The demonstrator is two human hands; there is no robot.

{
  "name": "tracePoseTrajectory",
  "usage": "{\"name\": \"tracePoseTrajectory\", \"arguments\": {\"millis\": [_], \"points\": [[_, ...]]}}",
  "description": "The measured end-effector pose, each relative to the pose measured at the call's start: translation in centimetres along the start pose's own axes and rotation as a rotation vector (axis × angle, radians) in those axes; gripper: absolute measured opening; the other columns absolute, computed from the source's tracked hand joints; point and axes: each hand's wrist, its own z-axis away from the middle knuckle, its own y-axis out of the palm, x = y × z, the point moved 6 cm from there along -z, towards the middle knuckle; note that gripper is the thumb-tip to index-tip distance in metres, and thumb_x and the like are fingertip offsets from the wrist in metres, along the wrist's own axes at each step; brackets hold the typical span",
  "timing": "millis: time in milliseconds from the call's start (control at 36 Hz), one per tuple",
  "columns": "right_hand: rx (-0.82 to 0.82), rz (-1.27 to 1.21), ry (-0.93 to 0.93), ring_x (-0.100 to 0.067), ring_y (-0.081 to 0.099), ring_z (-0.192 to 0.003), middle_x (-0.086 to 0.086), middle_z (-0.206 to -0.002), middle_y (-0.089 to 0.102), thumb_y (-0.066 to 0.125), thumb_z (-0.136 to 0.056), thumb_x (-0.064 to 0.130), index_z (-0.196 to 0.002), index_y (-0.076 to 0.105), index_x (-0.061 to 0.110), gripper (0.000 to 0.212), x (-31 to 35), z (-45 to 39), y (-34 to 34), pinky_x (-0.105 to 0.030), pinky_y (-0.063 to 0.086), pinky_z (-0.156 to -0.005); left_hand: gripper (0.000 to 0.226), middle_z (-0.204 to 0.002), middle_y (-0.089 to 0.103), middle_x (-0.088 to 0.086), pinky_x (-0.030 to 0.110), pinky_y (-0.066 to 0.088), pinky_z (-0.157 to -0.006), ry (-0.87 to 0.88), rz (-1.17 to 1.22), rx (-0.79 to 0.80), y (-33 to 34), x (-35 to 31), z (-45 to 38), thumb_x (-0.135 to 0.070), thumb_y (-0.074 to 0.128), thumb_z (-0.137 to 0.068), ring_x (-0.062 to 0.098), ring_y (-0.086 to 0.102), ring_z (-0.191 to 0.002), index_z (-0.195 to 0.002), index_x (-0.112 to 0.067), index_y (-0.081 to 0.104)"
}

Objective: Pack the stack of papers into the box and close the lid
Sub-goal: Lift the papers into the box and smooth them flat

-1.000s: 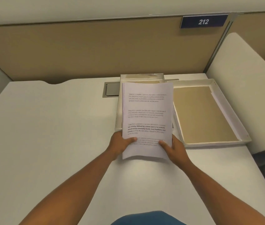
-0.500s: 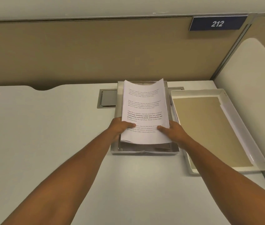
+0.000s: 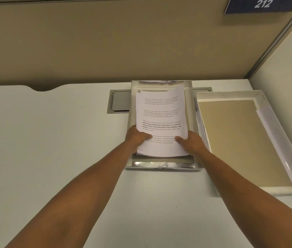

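A stack of printed white papers [image 3: 161, 111] lies lengthwise inside a shallow box [image 3: 163, 165] with shiny silver inner walls, in the middle of the white desk. My left hand [image 3: 136, 136] grips the stack's near left corner, thumb on top. At the near right corner my right hand [image 3: 191, 142] holds the stack the same way. The far end of the sheets curls up slightly. The box lid [image 3: 274, 140], white with a tan inner face, lies upturned on the desk just right of the box.
A tan partition wall [image 3: 106, 42] rises behind the desk, with a blue "212" sign [image 3: 261, 4] at the top right. A grey cable hatch [image 3: 119, 102] is set into the desk behind the box. A white panel [image 3: 288, 65] stands at the right.
Both hands have carried the stack forward from above the desk's near side and lowered it into the box. The camera has moved closer.
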Motion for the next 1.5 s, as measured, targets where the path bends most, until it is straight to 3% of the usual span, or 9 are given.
{"name": "tracePoseTrajectory", "arguments": {"millis": [250,361,500,694,778,944,1139,1333,1500], "points": [[-0.046,0.099,-0.013,-0.032,0.056,-0.122,-0.012,-0.138,0.057,0.057,-0.097,0.032,-0.137,0.049,0.005,0.049,1.1,0.6,-0.4,-0.025,0.04,-0.081,0.062,-0.126,0.064,0.003,0.032,0.051,-0.087,0.125,-0.093,-0.033,0.1,-0.6,0.3,-0.011,0.081,-0.078,0.02,0.06,-0.105,-0.133,-0.011,0.052],[-0.059,0.11,-0.009,-0.031,0.057,-0.121,-0.012,-0.137,0.058,0.057,-0.096,0.032,-0.136,0.051,0.006,0.048,0.9,0.5,-0.6,-0.023,0.038,-0.08,0.066,-0.13,0.063,0.005,0.038,0.053,-0.096,0.159,-0.11,0.002,0.3,-1.0,0.0,-0.009,0.081,-0.077,0.023,0.061,-0.113,-0.135,-0.012,0.049],[-0.105,0.183,0.017,-0.032,0.056,-0.117,-0.015,-0.13,0.059,0.061,-0.093,0.038,-0.127,0.05,0.001,0.051,0.6,0.5,-1.0,-0.03,0.041,-0.077,0.07,-0.133,0.062,0.005,0.039,0.05,-0.1,0.167,-0.208,0.022,0.6,-0.8,-0.2,-0.007,0.08,-0.076,0.025,0.059,-0.118,-0.137,-0.013,0.047],[-0.125,0.447,-0.078,-0.037,0.055,-0.118,-0.022,-0.13,0.054,0.061,-0.092,0.04,-0.13,0.043,-0.002,0.059,1.3,0.9,-1.0,-0.038,0.046,-0.092,0.06,-0.129,0.047,0.014,0.036,0.049,-0.097,0.2,-0.559,-0.173,0.2,-0.3,1.8,-0.03,0.072,-0.084,0.029,0.056,-0.116,-0.134,-0.01,0.045],[-0.093,0.524,-0.1,-0.036,0.053,-0.122,-0.022,-0.136,0.05,0.068,-0.087,0.042,-0.141,0.033,-0.002,0.078,1.3,1.4,-1.0,-0.038,0.045,-0.096,0.058,-0.129,0.047,0.015,0.036,0.048,-0.096,0.21,-0.643,-0.18,0.3,-0.5,2.6,-0.038,0.068,-0.087,0.03,0.056,-0.117,-0.131,-0.006,0.046],[0.084,0.649,-0.103,-0.035,0.048,-0.13,-0.02,-0.151,0.034,0.079,-0.078,0.035,-0.154,-0.01,0.006,0.121,0.8,2.8,-0.1,-0.041,0.043,-0.104,0.078,-0.128,0.051,0.013,0.036,0.053,-0.09,0.16,-0.786,-0.099,-0.5,0.3,3.4,-0.053,0.075,-0.076,0.029,0.059,-0.112,-0.132,-0.008,0.045],[0.022,0.827,-0.177,-0.036,0.038,-0.133,-0.024,-0.148,0.028,0.074,-0.081,0.022,-0.154,-0.016,0.01,0.116,0.1,3.3,1.0,-0.042,0.045,-0.101,0.116,-0.139,0.038,0.014,0.035,0.048,-0.102,0.167,-0.97,0.032,0.3,1.1,3.9,-0.048,0.087,-0.064,0.027,0.048,-0.126,-0.149,-0.005,0.019],[-0.042,0.797,-0.214,-0.034,0.047,-0.128,-0.021,-0.145,0.038,0.074,-0.082,0.021,-0.155,-0.01,0.011,0.112,0.2,3.0,0.6,-0.04,0.047,-0.1,0.074,-0.129,0.044,0.012,0.037,0.054,-0.093,0.202,-0.98,-0.038,0.0,1.2,4.1,-0.028,0.081,-0.076,0.028,0.058,-0.111,-0.134,-0.006,0.04],[-0.069,0.82,-0.26,-0.032,0.047,-0.127,-0.021,-0.142,0.039,0.074,-0.082,0.02,-0.155,-0.007,0.01,0.11,0.0,3.4,0.9,-0.039,0.05,-0.098,0.066,-0.123,0.046,0.01,0.04,0.055,-0.092,0.213,-0.981,-0.051,-0.2,1.4,4.3,-0.026,0.08,-0.078,0.028,0.059,-0.109,-0.132,-0.006,0.046]]}}
